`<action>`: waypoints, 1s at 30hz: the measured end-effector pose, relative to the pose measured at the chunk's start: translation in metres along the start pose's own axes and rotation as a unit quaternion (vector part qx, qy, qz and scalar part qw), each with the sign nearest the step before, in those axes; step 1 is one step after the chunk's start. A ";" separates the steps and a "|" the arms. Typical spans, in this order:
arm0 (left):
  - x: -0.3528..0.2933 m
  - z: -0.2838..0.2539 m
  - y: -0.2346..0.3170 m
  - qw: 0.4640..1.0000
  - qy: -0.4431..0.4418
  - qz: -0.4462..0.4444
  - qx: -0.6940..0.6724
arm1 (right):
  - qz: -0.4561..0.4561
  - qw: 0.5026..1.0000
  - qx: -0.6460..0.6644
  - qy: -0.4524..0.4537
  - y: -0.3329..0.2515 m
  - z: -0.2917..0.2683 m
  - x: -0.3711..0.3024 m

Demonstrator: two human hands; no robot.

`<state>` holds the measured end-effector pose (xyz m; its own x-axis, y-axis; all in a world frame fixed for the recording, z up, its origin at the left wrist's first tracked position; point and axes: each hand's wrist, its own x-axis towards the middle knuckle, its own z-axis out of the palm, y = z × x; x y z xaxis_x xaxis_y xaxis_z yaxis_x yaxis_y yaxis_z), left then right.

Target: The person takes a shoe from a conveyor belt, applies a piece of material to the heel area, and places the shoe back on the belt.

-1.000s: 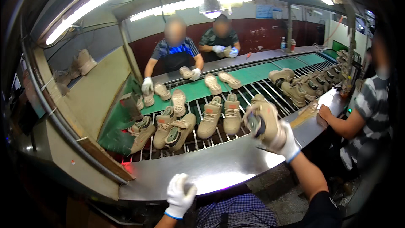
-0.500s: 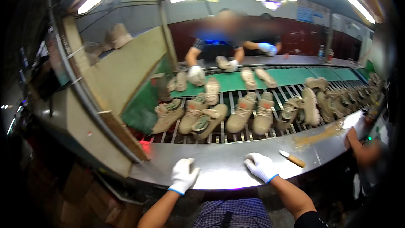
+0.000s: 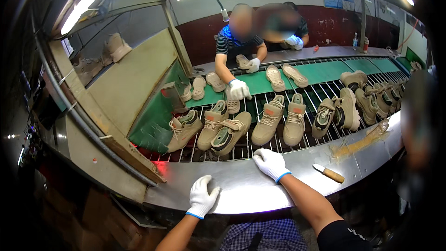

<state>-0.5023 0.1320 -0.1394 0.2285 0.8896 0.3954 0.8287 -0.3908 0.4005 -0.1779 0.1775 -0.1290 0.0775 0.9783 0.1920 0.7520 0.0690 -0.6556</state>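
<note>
My left hand [image 3: 203, 197], in a white glove with a blue cuff, rests on the steel ledge [image 3: 232, 193] with its thumb apart from the fingers and nothing in it. My right hand [image 3: 271, 163], gloved alike, lies at the ledge's far edge by the conveyor bars, its fingers loosely bent and holding nothing visible. Just beyond it stands a pair of beige lace-up shoes, one left [image 3: 268, 123] and one right [image 3: 293, 123]. Another beige shoe [image 3: 231, 133] leans on its side further left. To the right of my right hand lies a knife [image 3: 328, 173] with a wooden handle.
More beige shoes [image 3: 346, 109] line the conveyor bars toward the right. Loose soles [image 3: 275, 78] lie on a green belt [image 3: 320, 72]. Opposite, a co-worker's gloved hand [image 3: 239, 89] reaches over a sole. A grey pipe [image 3: 83, 97] and panel bound the left; another person is close at right.
My right hand has moved forward and left to the ledge's far edge. My left hand stays on the ledge. The co-worker's gloved hand has shifted toward me over a sole.
</note>
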 end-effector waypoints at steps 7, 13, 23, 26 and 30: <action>0.077 0.038 -0.019 0.999 0.004 -0.029 0.027 | 0.013 0.999 0.048 0.008 0.007 0.016 0.046; 0.122 0.070 -0.027 0.994 0.052 -0.078 -0.062 | 0.055 0.993 0.100 0.006 0.011 0.015 0.061; 0.194 0.074 -0.043 0.966 0.185 -0.100 -0.152 | -0.008 0.983 0.182 -0.028 0.016 0.017 0.060; 0.264 0.050 -0.013 0.981 0.162 0.102 0.028 | 0.028 0.976 0.195 -0.093 0.011 0.015 0.068; 0.359 0.063 0.071 0.960 -0.106 0.219 0.141 | 0.032 0.970 0.215 -0.110 0.012 0.027 0.077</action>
<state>-0.3292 0.4382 -0.0213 0.6601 0.6946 0.2859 0.7284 -0.6850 -0.0176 -0.1806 0.2591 -0.1418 -0.0616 0.9980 0.0123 0.4035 0.0362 -0.9143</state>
